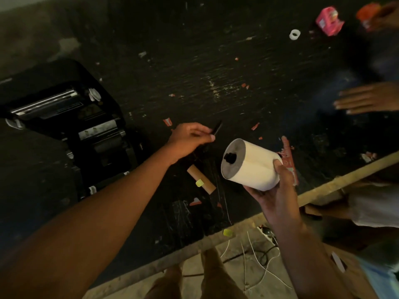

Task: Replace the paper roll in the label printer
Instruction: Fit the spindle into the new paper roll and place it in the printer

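Observation:
The black label printer stands open at the left of the dark table, its rollers showing. My right hand holds a full white paper roll above the table's front edge; a black spindle end pokes out of the roll's core. My left hand hovers over the table to the printer's right, fingers pinched on a small flat black piece. An empty brown cardboard core with a yellow tag lies on the table below my left hand.
Another person's hand reaches in at the right edge. A pink packet and a white ring lie at the back right. Red paper scraps litter the table. A power strip with white cables lies on the floor below the front edge.

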